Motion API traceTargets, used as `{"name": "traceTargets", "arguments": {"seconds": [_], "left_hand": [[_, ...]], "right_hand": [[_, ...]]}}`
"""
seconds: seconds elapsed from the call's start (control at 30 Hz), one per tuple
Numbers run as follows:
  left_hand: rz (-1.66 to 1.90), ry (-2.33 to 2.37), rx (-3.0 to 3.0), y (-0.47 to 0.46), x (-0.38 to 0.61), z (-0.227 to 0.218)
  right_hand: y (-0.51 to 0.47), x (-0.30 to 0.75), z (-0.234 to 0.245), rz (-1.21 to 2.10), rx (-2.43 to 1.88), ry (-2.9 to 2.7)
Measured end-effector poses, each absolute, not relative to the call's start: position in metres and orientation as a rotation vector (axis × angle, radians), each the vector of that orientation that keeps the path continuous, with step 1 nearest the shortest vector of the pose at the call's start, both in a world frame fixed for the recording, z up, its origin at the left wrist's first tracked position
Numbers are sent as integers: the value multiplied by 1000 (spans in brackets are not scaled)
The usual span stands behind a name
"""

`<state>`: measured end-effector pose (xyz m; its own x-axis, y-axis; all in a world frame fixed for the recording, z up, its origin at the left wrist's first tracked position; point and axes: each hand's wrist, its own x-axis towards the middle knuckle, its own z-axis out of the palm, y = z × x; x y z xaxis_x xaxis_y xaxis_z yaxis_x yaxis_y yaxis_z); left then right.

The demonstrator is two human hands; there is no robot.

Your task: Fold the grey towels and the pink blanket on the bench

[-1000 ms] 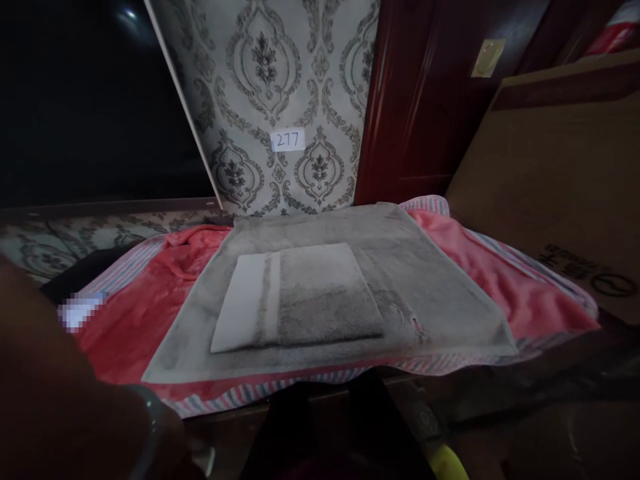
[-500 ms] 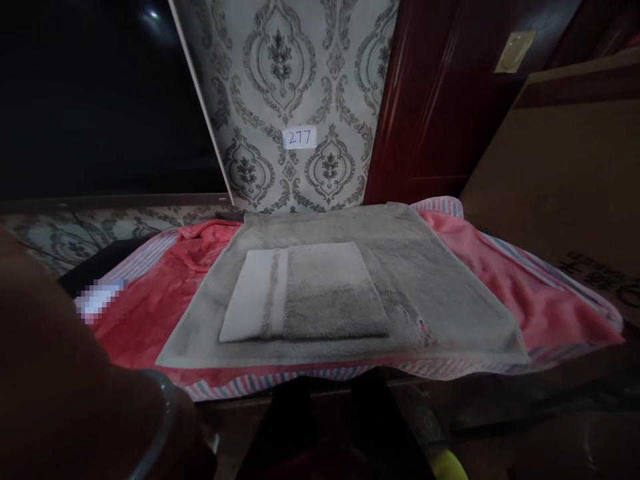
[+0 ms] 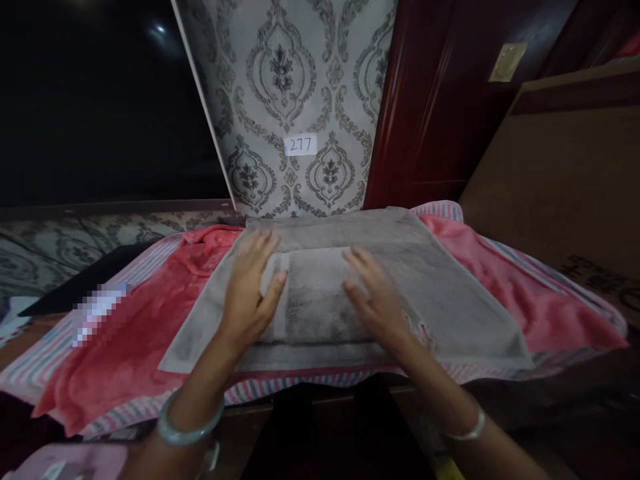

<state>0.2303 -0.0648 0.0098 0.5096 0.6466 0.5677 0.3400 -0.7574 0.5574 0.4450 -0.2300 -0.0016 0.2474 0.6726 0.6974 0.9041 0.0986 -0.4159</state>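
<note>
A small folded grey towel (image 3: 315,297) with a white band lies on a larger grey towel (image 3: 450,300) spread flat. My left hand (image 3: 253,283) rests flat on the folded towel's left part, fingers stretched out. On the right part my right hand (image 3: 375,297) lies flat too, fingers open. Each wrist wears a bangle.
A pink-red blanket (image 3: 130,333) with a striped edge covers the table under the towels. Behind stands a patterned wall panel with a label reading 277 (image 3: 300,145). A dark red door (image 3: 430,100) and a cardboard box (image 3: 565,173) stand at the right. A dark screen fills the left.
Both hands have come forward onto the folded towel; earlier only a dark arm with a bangle showed at the lower left. The view shifted slightly.
</note>
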Motion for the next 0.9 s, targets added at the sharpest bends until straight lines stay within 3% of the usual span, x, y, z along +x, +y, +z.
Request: {"name": "traceTargets", "arguments": {"seconds": [0.13,0.23,0.53,0.67,0.9], "left_hand": [[532,1075,2724,-60,237,-38],[350,1180,2801,-56,237,-63],[605,1473,2669,-33,194,-76],[718,1376,2503,-19,170,-80],[855,1253,1826,0,171,-61]], "right_hand": [[-194,439,-54,-49,-2113,-1725],[-189,443,-76,-39,-2255,-1765],[-226,486,-108,-196,-2366,-1435],[-231,490,-119,-299,-2301,-1400],[-228,489,-123,-327,-2280,-1372]]}}
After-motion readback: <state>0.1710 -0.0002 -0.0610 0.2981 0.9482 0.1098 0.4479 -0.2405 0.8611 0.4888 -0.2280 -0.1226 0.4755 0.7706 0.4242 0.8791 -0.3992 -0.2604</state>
